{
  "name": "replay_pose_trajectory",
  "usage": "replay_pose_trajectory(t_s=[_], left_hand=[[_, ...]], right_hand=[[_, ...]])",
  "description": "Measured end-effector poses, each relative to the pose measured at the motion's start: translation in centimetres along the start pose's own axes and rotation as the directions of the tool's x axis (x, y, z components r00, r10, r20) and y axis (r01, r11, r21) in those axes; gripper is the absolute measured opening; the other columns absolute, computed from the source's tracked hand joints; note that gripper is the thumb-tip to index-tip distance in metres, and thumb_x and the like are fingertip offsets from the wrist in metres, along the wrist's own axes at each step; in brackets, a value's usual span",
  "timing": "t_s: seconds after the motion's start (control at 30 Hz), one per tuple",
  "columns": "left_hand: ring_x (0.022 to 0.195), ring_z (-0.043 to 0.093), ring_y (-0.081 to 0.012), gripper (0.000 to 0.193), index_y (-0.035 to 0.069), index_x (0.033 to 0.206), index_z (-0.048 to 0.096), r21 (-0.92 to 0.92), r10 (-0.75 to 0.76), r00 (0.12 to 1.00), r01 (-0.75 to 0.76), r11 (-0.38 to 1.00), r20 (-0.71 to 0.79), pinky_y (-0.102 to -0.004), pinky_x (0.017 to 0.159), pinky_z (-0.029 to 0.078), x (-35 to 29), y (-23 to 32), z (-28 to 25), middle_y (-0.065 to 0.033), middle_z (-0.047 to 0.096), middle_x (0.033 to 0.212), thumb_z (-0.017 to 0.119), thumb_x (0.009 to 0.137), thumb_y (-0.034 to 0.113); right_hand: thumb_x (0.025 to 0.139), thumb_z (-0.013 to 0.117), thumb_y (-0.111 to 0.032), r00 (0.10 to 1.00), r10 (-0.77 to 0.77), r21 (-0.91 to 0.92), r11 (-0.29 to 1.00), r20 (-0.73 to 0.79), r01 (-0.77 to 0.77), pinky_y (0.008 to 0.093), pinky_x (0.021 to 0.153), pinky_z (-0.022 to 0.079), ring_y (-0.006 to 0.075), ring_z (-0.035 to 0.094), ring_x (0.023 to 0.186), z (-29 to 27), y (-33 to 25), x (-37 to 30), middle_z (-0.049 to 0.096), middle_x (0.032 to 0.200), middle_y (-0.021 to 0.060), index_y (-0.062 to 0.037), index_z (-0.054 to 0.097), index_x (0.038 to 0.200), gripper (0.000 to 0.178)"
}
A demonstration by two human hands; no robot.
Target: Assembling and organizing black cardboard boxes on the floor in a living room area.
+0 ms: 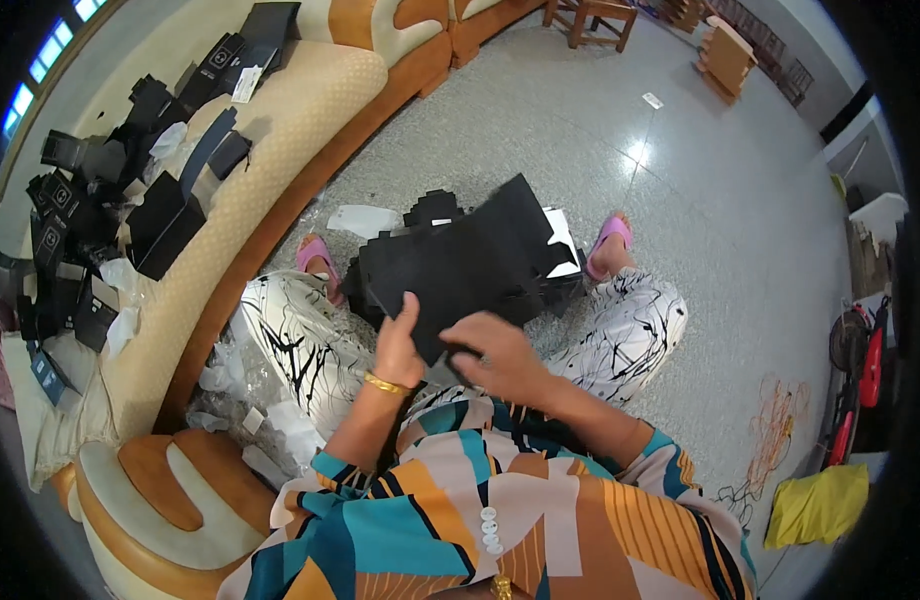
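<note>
A large black sheet of flattened box cardboard [450,265] lies tilted in front of me between my knees. My left hand [400,350] grips its near left edge, thumb raised along the top face. At its near edge my right hand [500,355] has curled fingers, with a dark bit of the cardboard between them; the fingertips are partly hidden. Beneath the sheet is a stack of more flattened black boxes [435,208], some with white inner faces [560,240].
Several black boxes [170,225] and wrappings crowd the cream sofa [320,95] on the left. Clear plastic and paper scraps [225,370] litter the floor beside my left leg. A wooden stool [595,22] stands far off; a yellow bag [815,505] and orange cord [775,430] lie right.
</note>
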State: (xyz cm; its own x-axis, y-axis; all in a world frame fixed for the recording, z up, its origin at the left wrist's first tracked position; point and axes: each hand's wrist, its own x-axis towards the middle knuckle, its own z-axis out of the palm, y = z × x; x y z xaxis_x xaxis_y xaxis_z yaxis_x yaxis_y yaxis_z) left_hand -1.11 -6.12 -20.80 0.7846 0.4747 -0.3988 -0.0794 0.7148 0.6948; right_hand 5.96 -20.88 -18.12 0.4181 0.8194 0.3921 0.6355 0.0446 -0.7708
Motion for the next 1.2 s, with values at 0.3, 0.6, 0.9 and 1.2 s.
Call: replay_pose_trajectory(t_s=[0.3,0.6,0.9,1.2], left_hand=[[0.106,0.051,-0.0252,0.043,0.000,0.121,0.040,-0.059,-0.031,0.976,0.045,0.997,0.215,-0.0388,0.091,0.040,-1.3,6.0,-2.0,-0.0123,0.050,0.118,0.049,0.088,0.025],[0.102,0.052,-0.0272,0.039,0.003,0.119,0.043,-0.110,0.001,0.965,0.029,0.994,0.261,-0.0416,0.089,0.041,-2.8,4.6,-2.4,-0.0120,0.052,0.115,0.048,0.088,0.026],[0.095,0.056,-0.0288,0.039,0.000,0.117,0.044,-0.021,0.003,0.978,0.001,1.000,0.208,-0.0406,0.084,0.045,-1.0,5.5,-4.4,-0.0144,0.055,0.109,0.051,0.086,0.023],[0.110,0.048,-0.0262,0.052,0.004,0.124,0.039,-0.047,-0.051,0.974,0.062,0.997,0.221,-0.0418,0.092,0.038,1.3,4.3,-4.4,-0.0117,0.047,0.122,0.049,0.086,0.039]], right_hand=[[0.065,0.069,-0.014,0.648,0.388,0.016,0.865,-0.655,-0.501,0.0350,0.090,0.037,0.0298,0.046,0.105,-9.4,10.2,-4.2,0.044,0.115,0.0198,0.0039,0.032,0.124,0.071],[0.079,0.064,-0.020,0.520,0.829,0.959,0.277,-0.208,-0.056,0.0290,0.071,0.047,0.0146,0.057,0.081,-6.2,9.5,-4.4,0.058,0.094,0.0030,-0.0074,0.050,0.108,0.035],[0.085,0.051,-0.022,0.415,0.905,0.988,0.029,-0.091,0.154,0.0350,0.077,0.048,0.0223,0.059,0.087,-10.3,5.3,-1.4,0.060,0.098,0.0093,-0.0035,0.053,0.101,0.025],[0.083,0.053,-0.023,0.256,0.927,0.954,0.229,-0.275,0.193,0.0341,0.065,0.050,0.0230,0.060,0.078,-9.7,5.9,0.6,0.060,0.093,0.0097,-0.0022,0.052,0.098,0.026]])
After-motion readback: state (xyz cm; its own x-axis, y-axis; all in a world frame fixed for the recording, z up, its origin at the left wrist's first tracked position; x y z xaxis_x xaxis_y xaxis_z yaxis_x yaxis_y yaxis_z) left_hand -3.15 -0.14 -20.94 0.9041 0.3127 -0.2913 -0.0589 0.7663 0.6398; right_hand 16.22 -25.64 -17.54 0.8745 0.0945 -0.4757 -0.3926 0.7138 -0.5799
